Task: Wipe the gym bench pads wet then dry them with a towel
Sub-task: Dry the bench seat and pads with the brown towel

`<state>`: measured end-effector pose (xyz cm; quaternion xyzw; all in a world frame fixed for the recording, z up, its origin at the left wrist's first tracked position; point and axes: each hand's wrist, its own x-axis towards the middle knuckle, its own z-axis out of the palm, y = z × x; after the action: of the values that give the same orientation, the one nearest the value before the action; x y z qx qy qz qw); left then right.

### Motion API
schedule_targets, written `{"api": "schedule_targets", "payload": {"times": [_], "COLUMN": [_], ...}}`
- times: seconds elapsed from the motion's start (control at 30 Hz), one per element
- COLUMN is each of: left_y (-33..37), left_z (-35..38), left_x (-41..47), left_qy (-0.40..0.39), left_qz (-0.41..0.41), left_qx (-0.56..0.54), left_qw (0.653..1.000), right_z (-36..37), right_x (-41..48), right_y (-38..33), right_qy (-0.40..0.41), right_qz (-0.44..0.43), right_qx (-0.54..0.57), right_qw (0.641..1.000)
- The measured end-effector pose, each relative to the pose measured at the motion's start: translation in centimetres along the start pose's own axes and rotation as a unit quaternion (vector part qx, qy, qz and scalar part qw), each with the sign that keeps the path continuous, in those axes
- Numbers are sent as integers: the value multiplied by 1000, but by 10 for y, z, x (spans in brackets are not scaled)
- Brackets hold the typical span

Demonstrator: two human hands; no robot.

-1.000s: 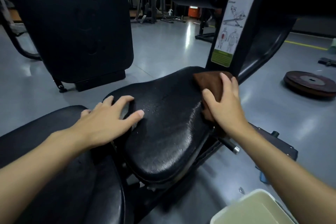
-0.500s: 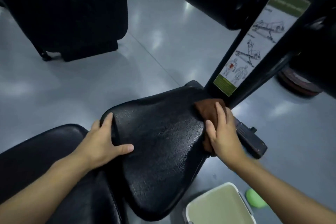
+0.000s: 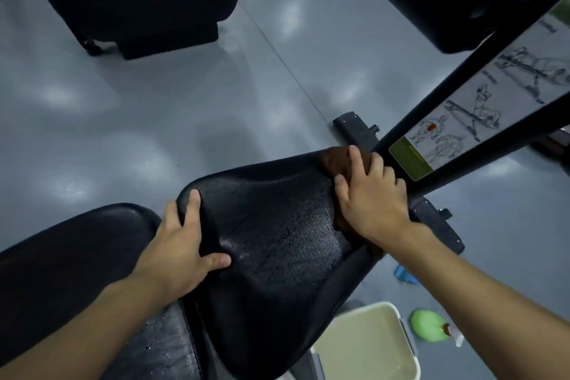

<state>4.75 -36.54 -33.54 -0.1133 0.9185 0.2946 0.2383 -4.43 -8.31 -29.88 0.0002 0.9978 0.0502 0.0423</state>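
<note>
pressing brown cloth (image 3: 334, 162) flat-fingered on seat pad (image 3: 277, 225), right hand (image 3: 373, 197) unmoved; left hand (image 3: 182, 250) still grips pad edge.

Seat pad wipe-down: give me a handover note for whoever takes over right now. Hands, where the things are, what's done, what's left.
Left hand grips the near-left edge of the seat pad.
Right hand presses the brown cloth flat on the pad's far right end.
Cream tub and green bottle sit on the floor to the right.
Done: the seat pad is beaded with water, so the wet wipe looks largely finished there.
Left: dry this pad. The neighbouring pad shows a few droplets near the gap and probably needs wiping and drying too. No second towel in view.
</note>
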Motion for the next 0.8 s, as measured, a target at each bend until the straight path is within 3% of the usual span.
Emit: {"api": "schedule_targets", "payload": {"times": [0.17,0.3,0.4,0.53,0.67,0.8], "left_y": [-2,3,6,6,7,-1], "left_z": [-3,-4,-3,-3,-4,-4], "left_x": [1,-2,-3,-4,-8,-22], "left_qy": [-12,-8,-5,-10,-3,48], "left_qz": [-26,-33,-29,-36,-39,-57], "left_qx": [-17,-15,-6,2,5,82], "left_qw": [999,999,1000,999,999,994], "right_z": [-10,-12,-15,-19,-9,-13], "right_x": [40,33,47,56,49,57], "right_y": [-4,7,-12,-44,-96,-82], "right_qy": [-54,-60,-76,-84,-132,-138], "right_qz": [-117,-78,-73,-168,-297,-312], "right_qx": [38,84,49,-57,-65,-56], "right_qw": [991,992,993,981,944,938]}}
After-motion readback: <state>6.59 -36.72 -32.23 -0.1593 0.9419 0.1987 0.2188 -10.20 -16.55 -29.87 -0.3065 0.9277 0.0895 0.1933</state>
